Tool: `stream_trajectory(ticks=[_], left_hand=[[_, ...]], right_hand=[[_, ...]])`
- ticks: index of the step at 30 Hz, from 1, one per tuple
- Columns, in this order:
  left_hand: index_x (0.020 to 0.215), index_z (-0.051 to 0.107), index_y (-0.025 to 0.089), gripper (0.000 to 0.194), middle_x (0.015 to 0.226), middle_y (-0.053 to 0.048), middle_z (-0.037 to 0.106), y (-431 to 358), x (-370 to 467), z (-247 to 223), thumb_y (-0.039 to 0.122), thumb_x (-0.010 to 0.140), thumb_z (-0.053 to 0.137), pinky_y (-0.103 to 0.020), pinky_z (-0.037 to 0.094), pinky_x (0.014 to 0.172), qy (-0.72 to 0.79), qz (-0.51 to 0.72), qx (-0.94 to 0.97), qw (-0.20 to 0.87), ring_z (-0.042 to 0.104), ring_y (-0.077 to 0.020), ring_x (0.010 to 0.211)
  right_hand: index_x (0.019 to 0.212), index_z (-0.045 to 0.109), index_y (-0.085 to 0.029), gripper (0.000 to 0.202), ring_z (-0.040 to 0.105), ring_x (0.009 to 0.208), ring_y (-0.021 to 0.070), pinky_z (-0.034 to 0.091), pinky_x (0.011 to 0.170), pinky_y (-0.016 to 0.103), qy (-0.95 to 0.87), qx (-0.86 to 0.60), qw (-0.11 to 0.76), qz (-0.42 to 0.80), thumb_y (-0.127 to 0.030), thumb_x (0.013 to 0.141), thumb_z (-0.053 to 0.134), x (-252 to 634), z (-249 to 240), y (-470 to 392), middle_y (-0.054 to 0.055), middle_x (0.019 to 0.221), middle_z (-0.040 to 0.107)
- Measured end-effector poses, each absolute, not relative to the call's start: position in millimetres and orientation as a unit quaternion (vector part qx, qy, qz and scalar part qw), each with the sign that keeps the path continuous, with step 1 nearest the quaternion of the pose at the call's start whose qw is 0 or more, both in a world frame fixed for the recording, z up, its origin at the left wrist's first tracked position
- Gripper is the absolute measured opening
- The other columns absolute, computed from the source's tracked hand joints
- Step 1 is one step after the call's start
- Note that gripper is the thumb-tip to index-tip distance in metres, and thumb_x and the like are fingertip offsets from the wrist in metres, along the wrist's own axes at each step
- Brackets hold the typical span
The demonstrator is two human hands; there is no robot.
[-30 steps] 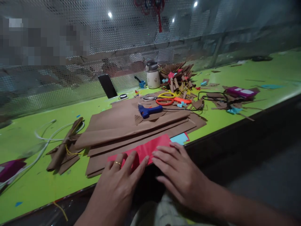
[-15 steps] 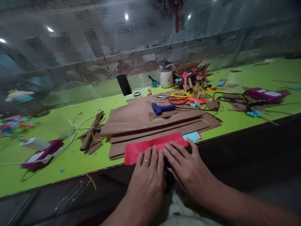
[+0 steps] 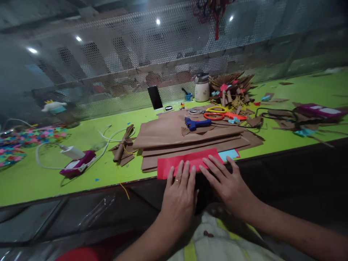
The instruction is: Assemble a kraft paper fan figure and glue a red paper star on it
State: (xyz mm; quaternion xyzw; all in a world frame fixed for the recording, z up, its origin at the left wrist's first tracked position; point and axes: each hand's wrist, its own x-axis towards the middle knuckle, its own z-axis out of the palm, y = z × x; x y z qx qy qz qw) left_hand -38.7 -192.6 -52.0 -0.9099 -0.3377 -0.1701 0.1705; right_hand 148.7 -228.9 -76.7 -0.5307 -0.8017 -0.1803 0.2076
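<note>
A folded strip of red paper lies along the table's front edge, over the lower part of a stack of brown kraft paper. The fingers of my left hand rest flat on its near edge, with a ring on one of them. To the right, my right hand has its fingers spread over the same strip, its thumb partly hidden. Light blue paper with a red border pokes out past the strip's right end. On the kraft stack sits a blue glue gun.
Orange-handled scissors and yellow-handled scissors lie behind the glue gun. A phone, a jar and brown paper crafts stand along the mesh screen. A rolled brown paper piece and a white cable are at left.
The view has turned, so the table scene sits further right. My hands have drawn slightly apart along the red strip, fingers still on it.
</note>
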Motion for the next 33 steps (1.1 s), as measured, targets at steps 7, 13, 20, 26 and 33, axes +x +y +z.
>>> stream_trajectory(ticks=[7,13,20,26,33], left_hand=[[0.126,0.041,0.01,0.047,0.133,-0.015,0.04,-189.2,-40.7,-45.7,0.032,0.084,0.04,-0.045,0.031,0.098,-0.321,-0.178,-0.915,0.168,0.033,-0.0279,0.124],[0.127,0.039,0.009,0.047,0.134,-0.016,0.038,-184.1,-50.2,-48.3,0.027,0.084,0.042,-0.044,0.029,0.1,-0.296,-0.183,-0.921,0.174,0.03,-0.0263,0.126],[0.128,0.037,0.009,0.048,0.133,-0.015,0.039,-177.6,-77.1,-49.3,0.018,0.082,0.046,-0.044,0.029,0.101,-0.278,-0.191,-0.921,0.195,0.028,-0.0251,0.127],[0.126,0.04,0.01,0.044,0.13,-0.014,0.044,-170.9,-103.5,-43.3,0.012,0.082,0.044,-0.043,0.032,0.1,-0.247,-0.188,-0.928,0.205,0.034,-0.0233,0.124],[0.113,0.052,0.012,0.034,0.114,-0.012,0.059,-165.5,-97.3,-43.7,0.013,0.079,0.052,-0.043,0.038,0.094,-0.246,-0.267,-0.908,0.207,0.049,-0.0231,0.111]], right_hand=[[0.125,0.043,-0.02,0.041,0.031,0.125,0.0265,0.012,0.099,0.058,-0.803,-0.526,0.221,-0.174,-0.027,0.085,0.045,150.2,-69.7,-228.1,0.011,0.131,0.044],[0.127,0.039,-0.014,0.044,0.032,0.125,0.0262,0.014,0.1,0.057,-0.807,-0.507,0.228,-0.2,-0.022,0.085,0.045,166.5,-70.4,-230.3,0.014,0.13,0.045],[0.128,0.037,-0.01,0.045,0.032,0.125,0.0251,0.019,0.1,0.053,-0.801,-0.498,0.245,-0.224,-0.017,0.084,0.044,187.4,-78.0,-230.4,0.016,0.128,0.046],[0.122,0.044,-0.011,0.042,0.031,0.124,0.0279,0.021,0.099,0.053,-0.793,-0.517,0.247,-0.206,-0.024,0.082,0.049,187.5,-71.3,-232.9,0.016,0.127,0.047],[0.121,0.046,-0.018,0.039,0.028,0.126,0.0276,0.016,0.099,0.055,-0.803,-0.492,0.284,-0.18,-0.024,0.083,0.047,128.9,-48.0,-222.8,0.013,0.131,0.043]])
